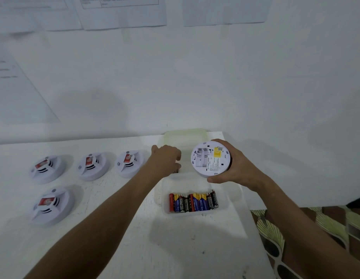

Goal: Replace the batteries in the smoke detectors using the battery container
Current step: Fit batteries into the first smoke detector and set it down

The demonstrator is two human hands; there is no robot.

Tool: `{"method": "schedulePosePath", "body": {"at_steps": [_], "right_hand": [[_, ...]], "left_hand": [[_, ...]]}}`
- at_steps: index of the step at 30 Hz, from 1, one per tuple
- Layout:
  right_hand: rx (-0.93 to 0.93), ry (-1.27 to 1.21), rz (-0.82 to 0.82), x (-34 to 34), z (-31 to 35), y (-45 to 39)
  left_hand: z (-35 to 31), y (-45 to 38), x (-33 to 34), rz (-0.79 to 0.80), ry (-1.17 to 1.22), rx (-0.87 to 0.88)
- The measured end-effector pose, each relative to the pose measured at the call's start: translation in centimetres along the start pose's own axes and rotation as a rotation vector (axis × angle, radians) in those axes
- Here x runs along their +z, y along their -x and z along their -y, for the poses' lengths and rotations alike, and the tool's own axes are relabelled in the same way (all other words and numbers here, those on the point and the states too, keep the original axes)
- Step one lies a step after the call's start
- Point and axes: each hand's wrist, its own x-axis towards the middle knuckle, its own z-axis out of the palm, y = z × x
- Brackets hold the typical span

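My right hand [235,170] grips a white smoke detector [210,160] by its rim, back side up, with the battery bay open and showing no batteries. My left hand [166,159] reaches over the far translucent tray [185,134], its fingers curled down on a dark battery [176,171] that is mostly hidden under them. Nearer to me stands a clear battery container [227,206] with several batteries [193,202] lying side by side in a row.
Several white smoke detectors lie face up on the white table [114,228]: three in a row [48,168] [93,165] [129,163] and one closer [52,205]. A white wall with papers rises behind. The table's right edge drops to a patterned floor [316,228].
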Motion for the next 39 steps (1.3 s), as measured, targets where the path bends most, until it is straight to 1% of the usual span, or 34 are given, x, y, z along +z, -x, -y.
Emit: {"method": "schedulePosePath", "body": {"at_steps": [5, 9, 10, 12, 15, 17, 19, 21, 26, 30, 33, 34, 36, 38, 39], "right_hand": [[0.006, -0.014, -0.006, -0.4, 0.0, 0.6], [0.016, -0.013, -0.015, -0.8, 0.0, 1.7], [0.019, -0.015, -0.019, -0.9, 0.0, 2.0], [0.021, -0.001, -0.029, -1.1, -0.3, 2.7], [0.030, 0.021, -0.035, -1.3, -0.7, 3.8], [0.040, 0.029, -0.030, -1.3, -0.9, 4.5], [0.047, 0.025, -0.030, -1.3, -1.1, 5.1], [0.049, 0.019, -0.035, -1.3, -1.3, 5.6], [0.048, 0.013, -0.042, -1.3, -1.7, 6.3], [0.038, 0.013, -0.052, -1.3, -1.8, 6.6], [0.041, 0.004, -0.053, -1.3, -1.8, 6.6], [0.041, 0.002, -0.054, -1.3, -1.8, 6.6], [0.040, 0.003, -0.053, -1.3, -1.8, 6.5], [0.034, 0.002, -0.050, -1.1, -1.7, 6.3], [0.027, 0.001, -0.049, -1.0, -1.6, 6.2]], "left_hand": [[1.3, 1.1, -1.1, -0.125, 0.373, -0.035], [0.3, 3.3, -1.7, -0.151, 0.470, -0.001], [-0.2, 3.9, -1.7, -0.131, 0.477, 0.016], [-1.6, 4.9, -1.3, -0.019, 0.441, 0.070], [-3.5, 5.8, -0.3, 0.182, 0.287, 0.161], [-4.0, 5.9, 0.7, 0.255, 0.209, 0.170], [-4.2, 5.9, 1.6, 0.286, 0.158, 0.159], [-4.1, 5.9, 2.2, 0.284, 0.140, 0.157], [-4.2, 6.1, 2.3, 0.287, 0.273, 0.118], [-4.0, 6.5, 1.8, 0.223, 0.458, 0.052], [-3.9, 6.9, 0.7, 0.128, 0.608, 0.011], [-3.9, 7.0, 0.1, 0.064, 0.663, 0.004], [-4.3, 7.3, -1.4, -0.122, 0.798, 0.006], [-5.0, 7.7, -3.0, -0.301, 0.928, 0.045], [-5.4, 7.9, -3.6, -0.351, 0.963, 0.074]]}}
